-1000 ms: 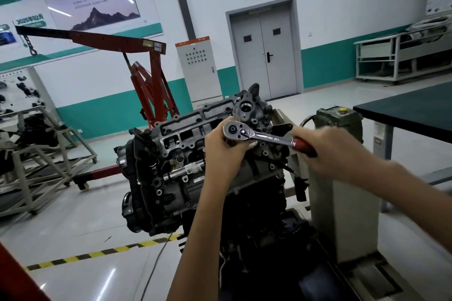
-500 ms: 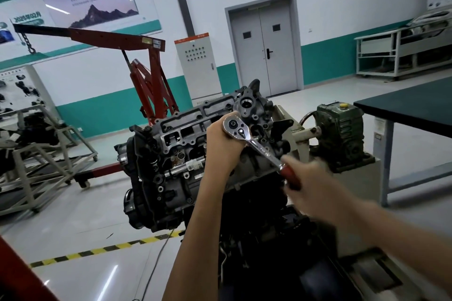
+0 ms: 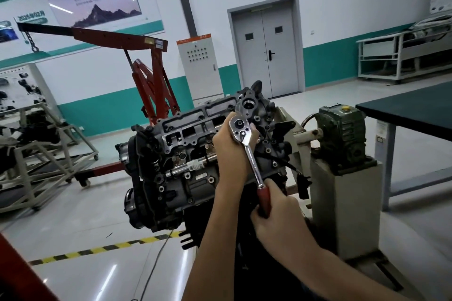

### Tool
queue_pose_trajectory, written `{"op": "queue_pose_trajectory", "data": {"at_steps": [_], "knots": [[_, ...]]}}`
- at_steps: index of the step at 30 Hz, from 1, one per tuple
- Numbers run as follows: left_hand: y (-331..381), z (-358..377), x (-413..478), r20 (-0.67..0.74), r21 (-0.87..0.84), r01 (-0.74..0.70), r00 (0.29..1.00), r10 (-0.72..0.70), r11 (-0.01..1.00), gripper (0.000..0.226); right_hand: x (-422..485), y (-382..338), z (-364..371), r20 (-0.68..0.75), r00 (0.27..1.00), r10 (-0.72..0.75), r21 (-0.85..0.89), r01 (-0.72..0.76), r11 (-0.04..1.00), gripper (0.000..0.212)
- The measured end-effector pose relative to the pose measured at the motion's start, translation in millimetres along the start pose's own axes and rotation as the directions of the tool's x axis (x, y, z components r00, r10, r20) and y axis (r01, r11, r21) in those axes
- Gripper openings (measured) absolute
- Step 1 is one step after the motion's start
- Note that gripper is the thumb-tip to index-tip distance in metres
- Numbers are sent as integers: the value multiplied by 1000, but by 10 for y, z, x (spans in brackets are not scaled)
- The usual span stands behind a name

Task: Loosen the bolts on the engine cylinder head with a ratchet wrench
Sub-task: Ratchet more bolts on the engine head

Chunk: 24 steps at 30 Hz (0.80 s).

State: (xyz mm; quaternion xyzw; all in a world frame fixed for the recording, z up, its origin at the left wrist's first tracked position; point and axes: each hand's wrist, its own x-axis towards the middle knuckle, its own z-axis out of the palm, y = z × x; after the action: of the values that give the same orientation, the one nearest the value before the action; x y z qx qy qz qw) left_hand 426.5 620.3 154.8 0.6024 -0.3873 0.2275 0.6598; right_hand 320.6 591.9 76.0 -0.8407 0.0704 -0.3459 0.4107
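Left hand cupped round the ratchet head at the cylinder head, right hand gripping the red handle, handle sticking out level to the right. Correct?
Not the direction: the head view shows the red handle pointing down toward the person, not level to the right. The left hand does cup the ratchet head at the cylinder head, and the right hand grips that handle.

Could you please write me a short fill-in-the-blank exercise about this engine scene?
1. The right hand grips the ratchet wrench by its ____ handle.
2. The left hand steadies the wrench's round ____ at the cylinder head.
3. The grey double door behind is ____.
Missing words: red; head; closed.
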Motion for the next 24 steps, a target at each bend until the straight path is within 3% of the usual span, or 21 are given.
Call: {"op": "queue_pose_trajectory", "data": {"at_steps": [3, 6, 9, 11, 13, 16, 20, 24], "knots": [[-37, -98, 67, 73, 21, 53, 996, -54, 998, 36, 40, -20, -58, 39, 999, -33, -25, 34, 999, 29], [-47, -153, 120, 145, 91, 69, 986, -82, 993, 43, 267, 154, -528, 176, 978, -113, -222, 151, 963, 27], [2, -172, 132, 214, 80, 45, 975, -62, 996, 43, 679, 235, -1058, 249, 943, -221, -561, 327, 761, 24], [18, -212, 156, 253, 50, 48, 966, -59, 998, 40, 934, 151, -1282, 241, 914, -327, -647, 402, 648, 23], [33, -257, 167, 285, 35, 53, 957, -61, 998, 40, 1035, 75, -1331, 242, 903, -354, -672, 419, 611, 20], [9, -283, 142, 295, 57, 3, 955, -19, 998, 39, 836, 180, -1154, 219, 945, -244, -615, 328, 717, 22], [6, -159, 78, 155, 107, -43, 988, 26, 993, 40, 266, 104, -561, 122, 982, -141, -206, 164, 965, 32], [23, -47, 60, 66, 48, 29, 997, -32, 998, 42, 11, -58, -37, 4, 999, -45, 53, 45, 998, 30]]}}
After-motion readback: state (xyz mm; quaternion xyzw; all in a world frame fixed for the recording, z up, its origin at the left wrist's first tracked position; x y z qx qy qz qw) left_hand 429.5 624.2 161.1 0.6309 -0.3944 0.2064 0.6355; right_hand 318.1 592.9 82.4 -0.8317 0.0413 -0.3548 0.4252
